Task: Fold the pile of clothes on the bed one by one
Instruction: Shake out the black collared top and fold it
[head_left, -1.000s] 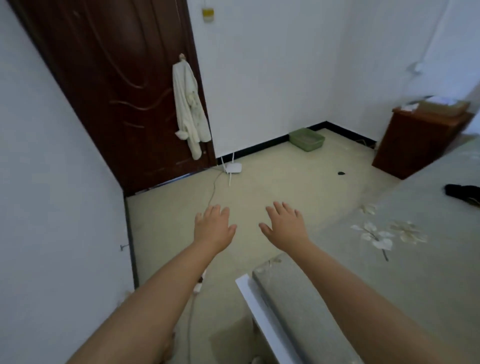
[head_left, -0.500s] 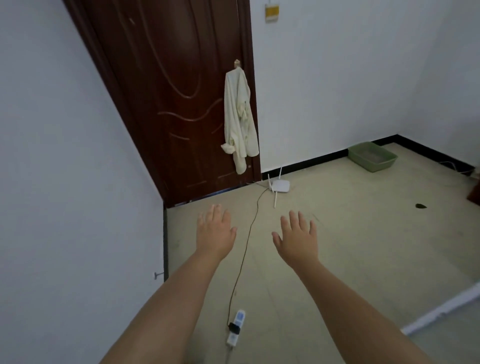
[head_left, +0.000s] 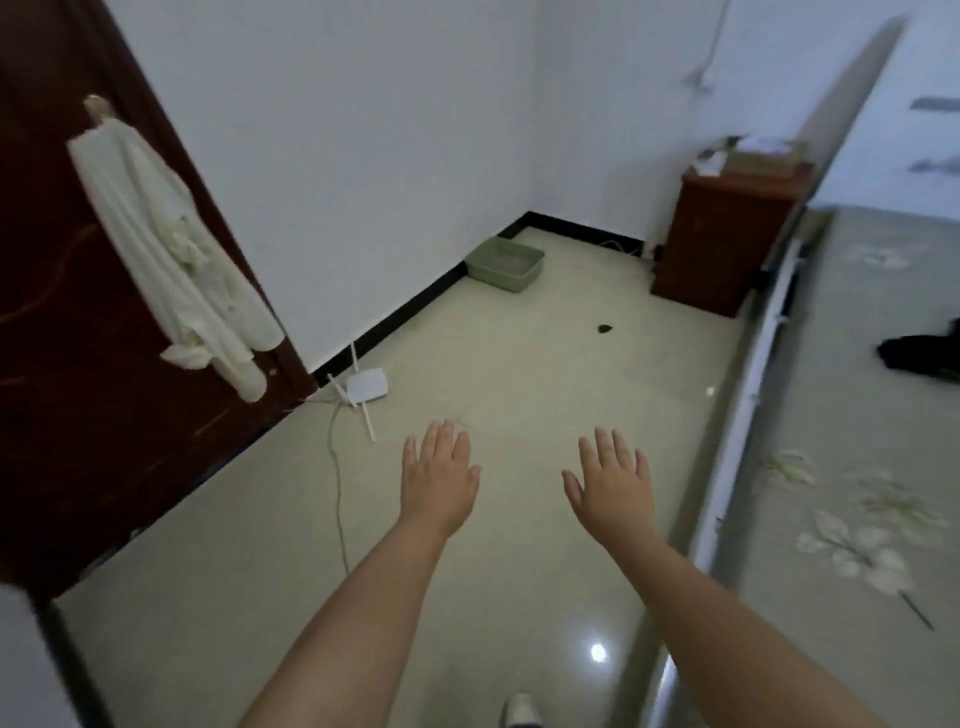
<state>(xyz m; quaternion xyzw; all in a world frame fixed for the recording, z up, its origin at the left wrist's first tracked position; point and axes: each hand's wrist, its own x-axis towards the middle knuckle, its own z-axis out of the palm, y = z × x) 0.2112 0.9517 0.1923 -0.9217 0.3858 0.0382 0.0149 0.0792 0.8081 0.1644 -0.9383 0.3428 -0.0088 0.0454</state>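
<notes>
Over the floor (head_left: 467, 597), near centre: your left hand (head_left: 439, 480) and right hand (head_left: 613, 486) are both out flat, palms down, fingers straight, grip released, holding nothing. Neither touches anything.

Bed (head_left: 852, 467) runs along the right edge. The only garment visible on it is a dark piece of clothing (head_left: 917, 353) at far right, partly cut off by the frame, well apart from both hands. Can't tell if more of the pile sits out of view.

Risks as I read it:
- Router (head_left: 366, 387) and its cable (head_left: 337, 499) lie on the floor just left of your left arm; step left and you could snag it.
- View is motion-blurred and aimed at the floor, so reaching for the clothing now could mean a blind grab.
- White robe (head_left: 176, 244) hangs on the door (head_left: 67, 389) at left; it's not on the bed, so likely not part of the pile.
</notes>
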